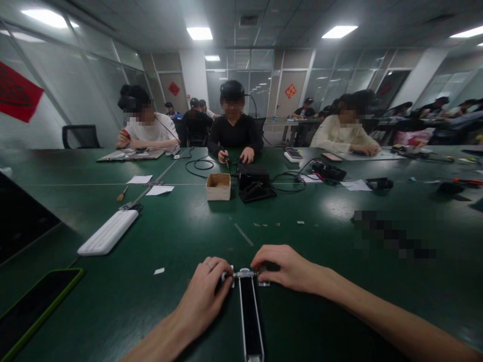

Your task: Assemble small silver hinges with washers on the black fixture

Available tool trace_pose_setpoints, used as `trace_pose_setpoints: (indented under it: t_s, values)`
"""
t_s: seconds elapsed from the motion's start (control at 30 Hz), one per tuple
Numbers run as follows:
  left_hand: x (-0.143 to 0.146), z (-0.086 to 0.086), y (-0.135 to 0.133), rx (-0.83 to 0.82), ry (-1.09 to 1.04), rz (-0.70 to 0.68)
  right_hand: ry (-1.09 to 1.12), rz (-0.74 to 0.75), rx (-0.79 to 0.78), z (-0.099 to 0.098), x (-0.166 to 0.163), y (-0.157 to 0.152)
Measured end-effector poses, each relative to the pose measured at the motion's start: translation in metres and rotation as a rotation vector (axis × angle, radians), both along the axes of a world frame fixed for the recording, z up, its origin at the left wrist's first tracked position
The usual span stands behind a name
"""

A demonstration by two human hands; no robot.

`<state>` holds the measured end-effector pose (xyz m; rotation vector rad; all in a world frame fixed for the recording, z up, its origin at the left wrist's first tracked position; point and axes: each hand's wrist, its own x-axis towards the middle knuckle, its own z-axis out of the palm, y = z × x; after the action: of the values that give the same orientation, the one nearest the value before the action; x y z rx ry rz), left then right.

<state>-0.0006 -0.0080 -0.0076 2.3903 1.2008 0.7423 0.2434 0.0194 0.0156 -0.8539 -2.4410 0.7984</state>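
A long narrow black bar with a silver frame (250, 314) lies on the green table, running from the near edge away from me. My left hand (206, 296), a ring on one finger, is closed around the left corner of the bar's far end. On the right corner of that end rests my right hand (285, 265), fingers curled and pinching at a small metal fitting (245, 274). What the fingertips hold is too small to name.
Several tiny metal parts (279, 223) and a thin strip (244, 234) lie beyond the hands. A white power strip (108, 232) and a phone in a green case (35, 304) sit to the left. A cardboard box (218, 186), a black device (253, 182) and cables stand mid-table. Other people work along the far side.
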Motion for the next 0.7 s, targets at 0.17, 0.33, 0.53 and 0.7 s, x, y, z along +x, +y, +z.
trace_pose_setpoints:
  t_s: [0.17,0.33,0.53,0.7]
  values:
    - [0.000,0.000,-0.002,0.001,-0.022,0.014,-0.057,-0.098,0.040,0.004,0.017,0.017]
    - [0.000,0.002,-0.002,0.004,-0.039,0.015,-0.297,-0.483,0.155,-0.010,0.048,0.049]
    - [0.000,0.003,-0.002,0.020,-0.042,0.016,-0.467,-0.506,0.143,-0.017,0.061,0.062]
    - [-0.001,0.003,-0.002,0.042,-0.050,0.033,-0.489,-0.489,0.079,-0.012,0.058,0.059]
